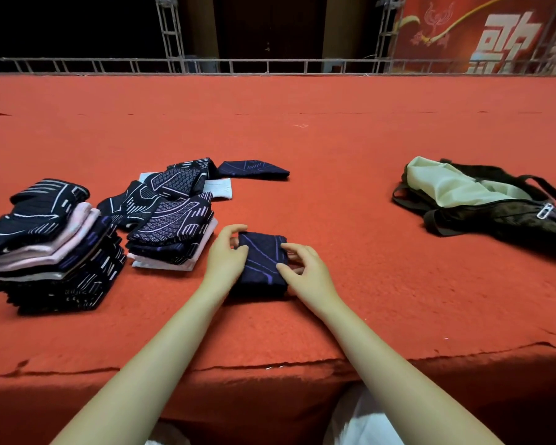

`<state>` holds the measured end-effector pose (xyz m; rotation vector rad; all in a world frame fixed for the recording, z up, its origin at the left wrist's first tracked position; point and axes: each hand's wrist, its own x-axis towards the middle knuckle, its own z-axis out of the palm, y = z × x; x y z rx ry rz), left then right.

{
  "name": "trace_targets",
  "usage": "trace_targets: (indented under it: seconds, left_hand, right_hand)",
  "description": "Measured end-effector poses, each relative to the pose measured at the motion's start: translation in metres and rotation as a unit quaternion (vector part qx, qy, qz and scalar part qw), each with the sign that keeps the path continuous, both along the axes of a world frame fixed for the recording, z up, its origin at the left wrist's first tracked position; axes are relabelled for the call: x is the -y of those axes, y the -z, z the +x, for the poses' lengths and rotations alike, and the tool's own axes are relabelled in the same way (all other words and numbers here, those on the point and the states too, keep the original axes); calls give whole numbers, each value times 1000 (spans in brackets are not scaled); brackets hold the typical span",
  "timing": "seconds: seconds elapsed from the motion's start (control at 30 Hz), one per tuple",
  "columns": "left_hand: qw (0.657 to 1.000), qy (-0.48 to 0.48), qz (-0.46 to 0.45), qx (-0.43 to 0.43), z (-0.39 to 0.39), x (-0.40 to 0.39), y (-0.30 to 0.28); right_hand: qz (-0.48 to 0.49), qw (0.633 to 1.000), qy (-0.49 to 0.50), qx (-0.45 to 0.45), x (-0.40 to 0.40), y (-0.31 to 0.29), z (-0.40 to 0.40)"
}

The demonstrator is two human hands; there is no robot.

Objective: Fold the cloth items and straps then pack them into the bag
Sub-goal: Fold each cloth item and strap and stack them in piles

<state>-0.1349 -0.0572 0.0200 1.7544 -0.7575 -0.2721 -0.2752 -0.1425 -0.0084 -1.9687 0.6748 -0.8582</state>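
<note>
While both the left hand (226, 252) and right hand (302, 271) pinch the folded navy cloth (262, 263) by its sides, folding looks finished, so carrying it to the open black bag (495, 213) likely comes next.

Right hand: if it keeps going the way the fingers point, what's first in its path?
The right hand points left, fingers already on the folded dark cloth. Just past the cloth is probably the left hand, gripping its other side.

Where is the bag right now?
In the head view the bag lies open on the red cloth-covered table, far to the right, well apart from both hands and the folded dark cloth they hold at centre.
</note>
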Motion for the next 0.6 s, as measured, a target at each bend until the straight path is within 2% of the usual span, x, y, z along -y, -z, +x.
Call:
trace_targets:
  seconds: [0.2, 0.4, 0.6]
  left_hand:
    - [990, -13, 78, 114, 21, -8, 19]
    - [981, -30, 47, 185, 19, -13, 29]
    - [986, -57, 21, 154, 16, -16, 25]
  right_hand:
    - [-74, 994, 1, -86, -2, 2, 3]
    - [-180, 966, 22, -185, -5, 3, 6]
    - [-203, 958, 23, -201, -6, 3, 6]
